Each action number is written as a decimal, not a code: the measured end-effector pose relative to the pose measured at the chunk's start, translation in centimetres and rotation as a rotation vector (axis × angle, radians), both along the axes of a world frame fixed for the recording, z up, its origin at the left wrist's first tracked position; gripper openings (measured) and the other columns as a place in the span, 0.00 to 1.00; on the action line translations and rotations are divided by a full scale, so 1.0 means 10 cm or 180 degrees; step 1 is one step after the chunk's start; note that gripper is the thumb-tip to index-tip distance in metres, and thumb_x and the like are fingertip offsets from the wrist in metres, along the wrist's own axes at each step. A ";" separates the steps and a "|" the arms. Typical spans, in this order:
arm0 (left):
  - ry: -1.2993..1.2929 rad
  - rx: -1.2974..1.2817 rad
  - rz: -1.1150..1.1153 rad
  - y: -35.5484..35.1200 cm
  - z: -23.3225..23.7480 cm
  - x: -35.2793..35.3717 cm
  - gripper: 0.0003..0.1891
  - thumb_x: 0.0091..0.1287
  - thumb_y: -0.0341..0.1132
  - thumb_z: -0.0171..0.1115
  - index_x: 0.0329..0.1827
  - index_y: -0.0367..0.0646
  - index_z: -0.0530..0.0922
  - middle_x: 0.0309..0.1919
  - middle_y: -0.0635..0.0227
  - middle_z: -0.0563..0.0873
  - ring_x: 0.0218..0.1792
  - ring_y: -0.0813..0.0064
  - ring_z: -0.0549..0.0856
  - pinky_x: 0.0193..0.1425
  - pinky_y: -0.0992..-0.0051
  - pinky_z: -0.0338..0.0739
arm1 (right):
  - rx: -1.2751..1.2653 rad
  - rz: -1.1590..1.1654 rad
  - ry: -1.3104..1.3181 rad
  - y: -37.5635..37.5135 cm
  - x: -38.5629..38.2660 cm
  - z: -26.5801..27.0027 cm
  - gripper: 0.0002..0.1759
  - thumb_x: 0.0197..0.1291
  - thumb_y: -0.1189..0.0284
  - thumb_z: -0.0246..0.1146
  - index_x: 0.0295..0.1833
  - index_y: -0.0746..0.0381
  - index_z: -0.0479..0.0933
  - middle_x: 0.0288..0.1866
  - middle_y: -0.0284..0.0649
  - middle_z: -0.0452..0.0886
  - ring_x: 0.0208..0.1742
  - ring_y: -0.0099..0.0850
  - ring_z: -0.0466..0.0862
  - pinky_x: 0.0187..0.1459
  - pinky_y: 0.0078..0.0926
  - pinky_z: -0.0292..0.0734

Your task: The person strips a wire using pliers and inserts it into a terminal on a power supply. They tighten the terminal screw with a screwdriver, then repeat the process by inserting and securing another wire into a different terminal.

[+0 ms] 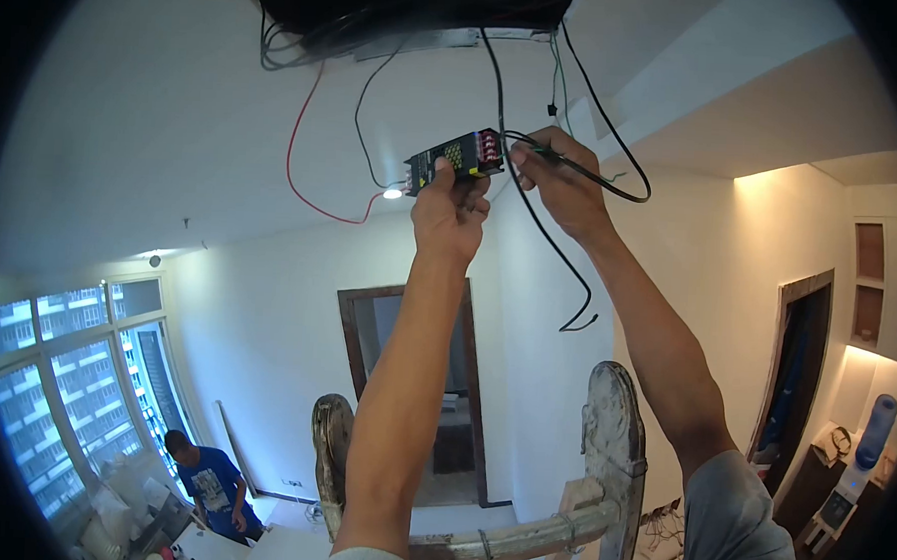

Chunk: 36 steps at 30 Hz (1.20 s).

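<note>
Up near the ceiling, my left hand (pixel 450 210) holds a black power supply box (pixel 454 160) from below, thumb on its perforated face. Red terminals show at the box's right end. My right hand (pixel 563 180) is just right of those terminals, its fingers pinched on a black cable (pixel 598 178) that loops back to the right. A red wire (pixel 291 163) and a thin black wire (pixel 359 116) run from the dark ceiling opening (pixel 410 8) to the box's left end. Another black cable (pixel 546 229) hangs down between my hands.
Below my arms stands a worn wooden ladder (pixel 612 427). A person in a blue shirt (pixel 221 485) is at a cluttered table at the lower left, near tall windows (pixel 89 384). Doorways, a water dispenser (pixel 844 497) and a cabinet are farther off.
</note>
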<state>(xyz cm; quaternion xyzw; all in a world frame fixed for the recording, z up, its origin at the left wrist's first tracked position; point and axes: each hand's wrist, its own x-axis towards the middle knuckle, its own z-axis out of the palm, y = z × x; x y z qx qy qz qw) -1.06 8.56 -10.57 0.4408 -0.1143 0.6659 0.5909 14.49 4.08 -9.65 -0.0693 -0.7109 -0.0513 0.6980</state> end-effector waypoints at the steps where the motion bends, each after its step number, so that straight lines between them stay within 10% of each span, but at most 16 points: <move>1: 0.0013 -0.0099 -0.0023 -0.01 0.02 0.00 0.13 0.78 0.43 0.56 0.50 0.41 0.76 0.38 0.61 0.85 0.35 0.68 0.81 0.38 0.69 0.71 | 0.0061 0.0013 -0.0093 0.00 0.02 0.00 0.09 0.65 0.71 0.69 0.41 0.65 0.79 0.26 0.33 0.80 0.27 0.18 0.76 0.30 0.21 0.70; 36: -0.0220 0.1002 0.0416 0.23 -0.09 0.27 0.14 0.73 0.36 0.64 0.55 0.38 0.76 0.45 0.61 0.83 0.45 0.65 0.82 0.44 0.69 0.79 | -0.0252 0.0041 0.0214 0.19 0.32 -0.11 0.12 0.62 0.70 0.71 0.35 0.66 0.77 0.26 0.36 0.79 0.28 0.23 0.76 0.32 0.26 0.70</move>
